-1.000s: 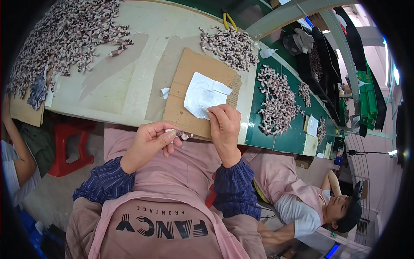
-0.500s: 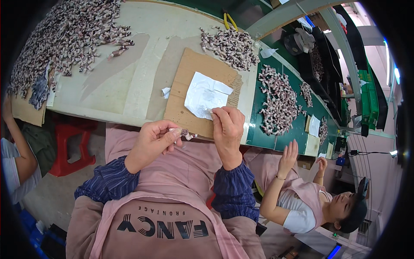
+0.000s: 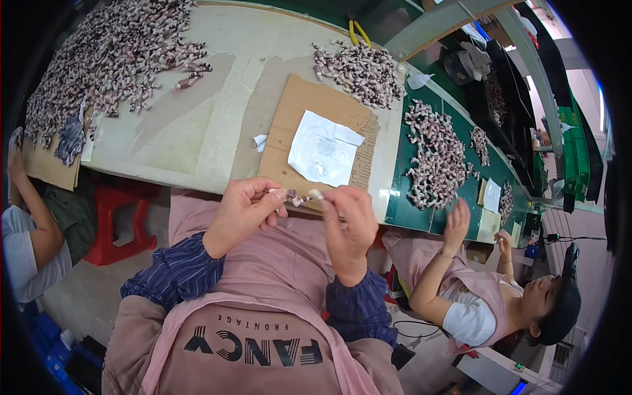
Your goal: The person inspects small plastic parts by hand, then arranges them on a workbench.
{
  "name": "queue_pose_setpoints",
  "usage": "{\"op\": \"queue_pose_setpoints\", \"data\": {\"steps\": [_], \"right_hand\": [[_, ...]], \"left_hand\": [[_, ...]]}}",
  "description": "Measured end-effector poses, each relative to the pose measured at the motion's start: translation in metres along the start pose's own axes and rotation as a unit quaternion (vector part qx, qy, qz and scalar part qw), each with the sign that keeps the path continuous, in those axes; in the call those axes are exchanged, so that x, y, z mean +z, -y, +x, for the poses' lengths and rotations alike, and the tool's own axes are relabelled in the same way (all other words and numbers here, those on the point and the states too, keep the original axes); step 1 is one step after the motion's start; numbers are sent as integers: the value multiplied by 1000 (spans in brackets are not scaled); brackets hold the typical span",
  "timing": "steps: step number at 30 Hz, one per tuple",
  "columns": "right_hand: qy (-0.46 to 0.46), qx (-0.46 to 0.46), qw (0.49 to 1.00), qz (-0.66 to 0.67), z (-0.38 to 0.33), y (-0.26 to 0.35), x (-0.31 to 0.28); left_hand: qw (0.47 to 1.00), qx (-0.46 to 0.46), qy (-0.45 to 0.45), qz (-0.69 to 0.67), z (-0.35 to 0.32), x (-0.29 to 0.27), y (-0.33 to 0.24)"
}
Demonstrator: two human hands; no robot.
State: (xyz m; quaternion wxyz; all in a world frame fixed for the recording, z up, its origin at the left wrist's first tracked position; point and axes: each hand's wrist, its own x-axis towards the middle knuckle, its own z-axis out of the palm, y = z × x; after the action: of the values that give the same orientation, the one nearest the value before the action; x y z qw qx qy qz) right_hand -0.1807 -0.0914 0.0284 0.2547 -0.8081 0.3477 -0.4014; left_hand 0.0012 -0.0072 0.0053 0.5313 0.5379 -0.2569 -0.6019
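My left hand (image 3: 245, 212) is closed in a pinch on a small figurine (image 3: 293, 195), dark and white, that pokes out past the fingertips over the table's near edge. My right hand (image 3: 350, 220) has thumb and forefinger pinched on a small whitish piece (image 3: 316, 195), close to the figurine's free end. Its kind is too small to make out, and I cannot tell whether it touches the figurine. Just beyond both hands, a creased white paper sheet (image 3: 322, 148) with a greyish smear in its middle lies on a brown cardboard piece (image 3: 283, 125).
Similar small figurines form a big heap (image 3: 112, 59) at the far left and a smaller pile (image 3: 359, 74) behind the cardboard, beside yellow-handled pliers (image 3: 359, 31). Another pile (image 3: 434, 155) covers green table on the right. A co-worker (image 3: 480, 303) sits there; a red stool (image 3: 125, 224) stands left.
My right hand has come back from the white paper's near edge toward the figurine, with the whitish piece in its fingers. My left hand keeps its hold. The whole view has shifted slightly.
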Motion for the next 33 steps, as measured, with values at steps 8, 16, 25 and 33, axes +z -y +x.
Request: {"op": "queue_pose_setpoints", "data": {"steps": [8, 16, 25, 33], "right_hand": [[8, -48, 999, 3, -8, -2, 10], [50, -108, 993, -5, -12, -3, 5], [26, -16, 990, 141, -25, 3, 14], [44, 1, 986, 158, -24, -9, 9]], "left_hand": [[1000, 8, 6, 20, -2, 4, -1], [997, 34, 12, 63, -5, 6, -4], [990, 68, 18, 124, -13, 6, -6], [978, 108, -10, 178, -9, 12, -4]]}}
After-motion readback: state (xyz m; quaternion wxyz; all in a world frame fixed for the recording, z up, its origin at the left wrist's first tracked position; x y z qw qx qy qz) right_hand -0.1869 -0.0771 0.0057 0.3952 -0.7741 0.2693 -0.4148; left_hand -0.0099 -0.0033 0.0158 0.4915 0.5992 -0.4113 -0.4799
